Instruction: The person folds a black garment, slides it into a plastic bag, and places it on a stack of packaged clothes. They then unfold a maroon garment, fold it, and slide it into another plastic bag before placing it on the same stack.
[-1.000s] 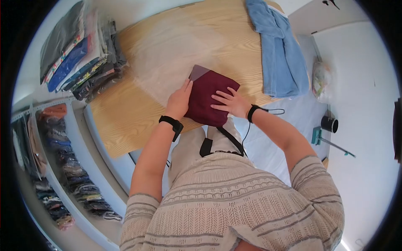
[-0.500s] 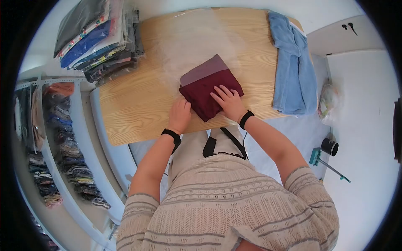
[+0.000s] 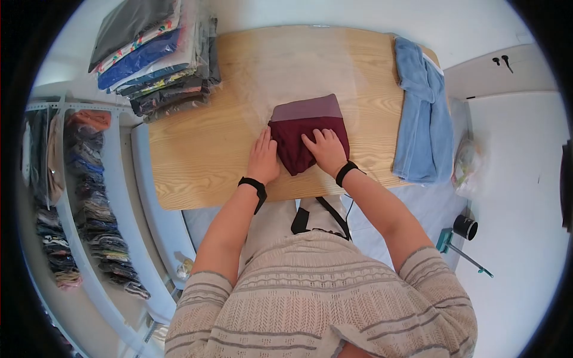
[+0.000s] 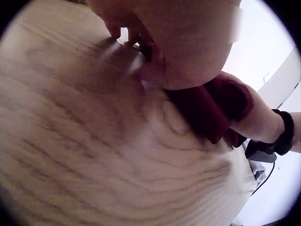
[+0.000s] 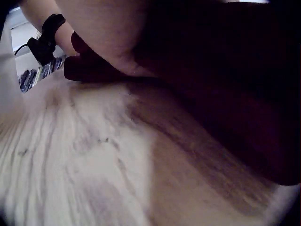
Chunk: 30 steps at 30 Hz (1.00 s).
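A folded maroon garment (image 3: pixel 291 140) lies on the wooden table near its front edge. Its far end shows paler through a clear plastic bag (image 3: pixel 310 65), which spreads flat beyond it. My left hand (image 3: pixel 263 161) lies along the garment's left side, its fingers straight and pointing away from me. On the near right part of the garment rests my right hand (image 3: pixel 330 154), fingers spread over the cloth. The left wrist view shows the maroon cloth (image 4: pixel 200 110) low on the table beyond the left hand. Dark cloth (image 5: pixel 225 103) fills much of the right wrist view.
Bagged folded clothes (image 3: pixel 158 59) are stacked at the table's back left. A blue garment (image 3: pixel 421 119) lies along the right side of the table (image 3: pixel 203 161). Shelves (image 3: pixel 113 227) of bagged clothes stand at left. A black bin (image 3: pixel 465 227) is on the floor at right.
The garment has turned so its plastic-covered end points straight away from me, with more of it under plastic. My left fingers, curled half a second ago, now lie straight along its side.
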Available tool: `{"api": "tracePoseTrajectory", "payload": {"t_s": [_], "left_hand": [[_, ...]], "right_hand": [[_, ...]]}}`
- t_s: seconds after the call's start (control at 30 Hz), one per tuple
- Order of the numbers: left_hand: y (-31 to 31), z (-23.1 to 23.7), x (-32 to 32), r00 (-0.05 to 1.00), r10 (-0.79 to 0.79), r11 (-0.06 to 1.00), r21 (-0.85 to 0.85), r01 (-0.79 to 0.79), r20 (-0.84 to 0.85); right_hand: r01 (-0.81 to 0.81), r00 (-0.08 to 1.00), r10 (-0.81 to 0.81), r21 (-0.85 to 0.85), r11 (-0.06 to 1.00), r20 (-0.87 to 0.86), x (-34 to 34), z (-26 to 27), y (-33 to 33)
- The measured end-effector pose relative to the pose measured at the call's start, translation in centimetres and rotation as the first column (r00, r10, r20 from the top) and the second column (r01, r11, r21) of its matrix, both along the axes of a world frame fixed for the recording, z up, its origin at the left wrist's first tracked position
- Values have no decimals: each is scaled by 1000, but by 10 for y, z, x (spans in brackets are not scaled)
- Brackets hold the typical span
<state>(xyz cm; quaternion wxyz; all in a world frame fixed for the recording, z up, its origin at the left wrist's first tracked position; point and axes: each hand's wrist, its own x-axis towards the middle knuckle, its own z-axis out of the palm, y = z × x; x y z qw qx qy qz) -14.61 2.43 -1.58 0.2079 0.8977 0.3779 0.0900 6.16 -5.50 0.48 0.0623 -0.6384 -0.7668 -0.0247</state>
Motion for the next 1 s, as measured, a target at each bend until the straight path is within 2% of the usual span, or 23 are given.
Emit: {"api": "tracePoseTrajectory", "payload": {"t_s": [0.03,0.1,0.13,0.2,0.33,0.4,0.53,0.6,0.63,0.7,0.73,0.8,0.93,1.0], "left_hand": [[2,-2,0,1000,4,1000,2,-4,3],[5,-2,1,1000,8,999,-36,-9,-25],[5,-1,2,1000,10,999,-34,-10,-23],[5,2,2,997,2,999,-37,-5,-72],[4,2,0,996,-16,999,-36,13,-84],[5,-2,-1,994,-51,998,-26,49,-99],[6,-6,-2,994,-68,998,-11,67,-80],[6,-6,-1,993,-73,997,-41,69,-96],[6,-6,-1,993,-76,997,-37,73,-95],[5,-6,-1,995,-61,998,-37,59,-84],[5,-5,-1,995,-64,998,-28,62,-82],[5,-5,-1,993,-71,997,-45,66,-100],[5,-6,-2,996,-64,998,-32,62,-69],[5,-3,-1,994,-64,996,-60,59,-86]], "right_hand": [[-4,1000,4,2,1000,3,0,-2,2],[113,982,-120,-54,992,-144,-1,-2,6],[112,983,-119,-53,992,-142,-2,0,7],[217,963,-227,-78,973,-148,-5,2,10],[241,963,-241,-20,970,-117,-10,-3,24],[166,985,-165,7,986,-55,-10,-7,33],[209,978,-207,49,977,-37,-7,-8,54],[365,931,-363,51,930,-48,-6,-6,62],[368,929,-366,55,928,-48,-4,-11,65],[174,985,-173,18,985,-15,1,-17,71],[177,984,-177,27,984,-14,3,-16,76],[391,920,-390,13,920,-34,7,-15,85],[343,937,-344,-19,939,-55,9,-17,114],[202,979,-202,-31,979,-13,17,-14,129]]}}
